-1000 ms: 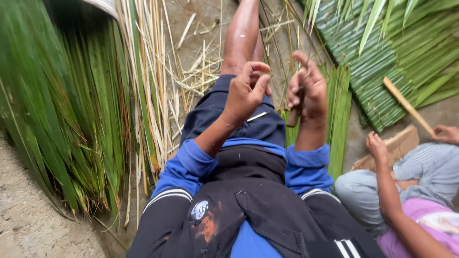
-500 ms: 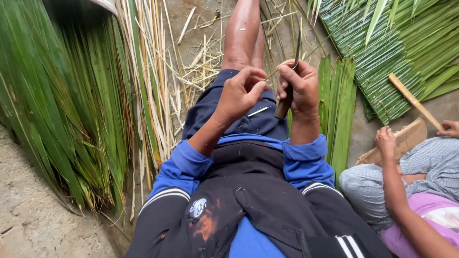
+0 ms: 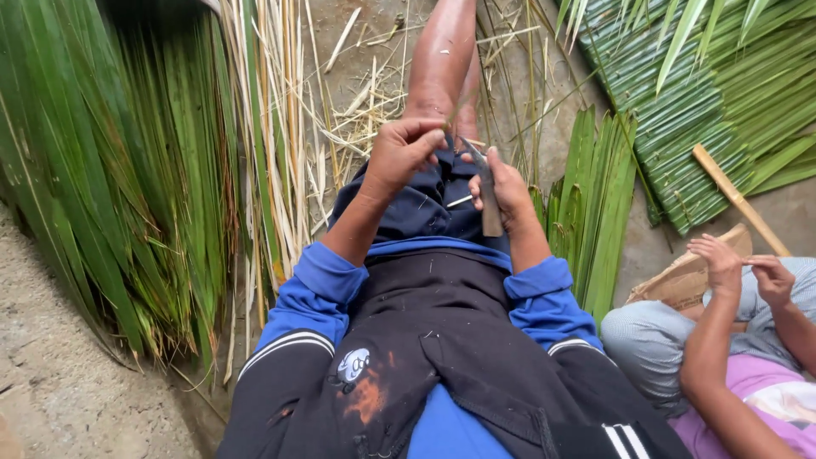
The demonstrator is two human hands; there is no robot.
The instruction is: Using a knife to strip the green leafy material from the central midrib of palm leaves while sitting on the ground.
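The big heap of long green palm leaves (image 3: 102, 170) fills the left side of the floor, its tips running toward the lower left corner. A mat of woven green leaves (image 3: 705, 119) covers the upper right corner, with a pale wooden stick (image 3: 738, 197) lying across its lower edge. Between them, on the bare concrete floor (image 3: 59, 399), lie a strip of dry yellow leaf ribs (image 3: 280, 127) and a smaller bundle of folded green leaves (image 3: 595, 212) just right of the person's lap.

Over the lap, the left hand (image 3: 399, 157) has its grip pinched on a thin green leaf strip (image 3: 459, 109) that rises toward the outstretched bare leg (image 3: 442, 59). The right hand (image 3: 508, 189) is closed round the handle of a small knife (image 3: 486, 191), its blade lying right beside the left fingertips.

The main risk, as I judge it, is the blade: it works very near the pinching fingers and just above the thigh, so a slip or a sudden give in the strip could nick skin. The strip is slender and could also tear or slide out of the pinch.

At the right edge a second person's hands (image 3: 748, 268) work close by a brown sack (image 3: 680, 276), and the folded bundle crowds the right elbow, leaving little room to swing that way.
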